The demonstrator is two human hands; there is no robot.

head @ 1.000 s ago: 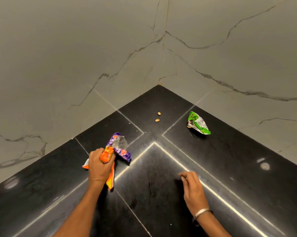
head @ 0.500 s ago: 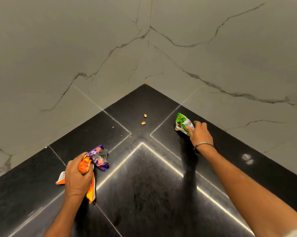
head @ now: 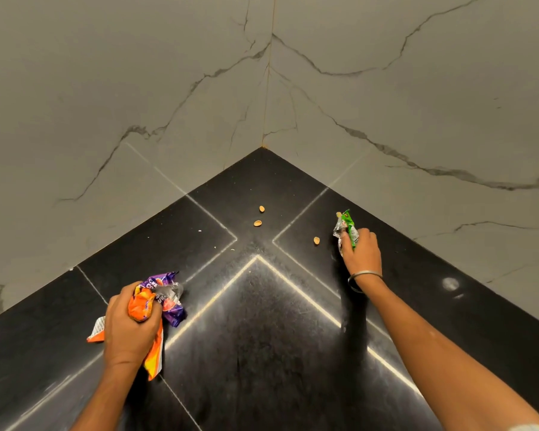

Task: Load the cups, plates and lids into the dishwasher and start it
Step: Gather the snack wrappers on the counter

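No cups, plates, lids or dishwasher are in view. My left hand (head: 128, 325) grips a bunch of crumpled wrappers, an orange wrapper (head: 142, 307) and a purple wrapper (head: 165, 293), low over the black countertop (head: 262, 353) at the left. My right hand (head: 361, 253) reaches toward the back right and pinches a green wrapper (head: 348, 227), lifted upright off the counter. A metal bangle (head: 363, 275) circles that wrist.
Three small nut shells (head: 258, 223) lie loose on the counter near the corner, one just left of my right hand. Grey veined marble walls (head: 168, 104) meet in a corner directly ahead and close off the counter on both sides.
My right hand went from the counter's middle to the green wrapper, closed on it and raised it, uncovering a third shell. My left hand kept its wrappers.
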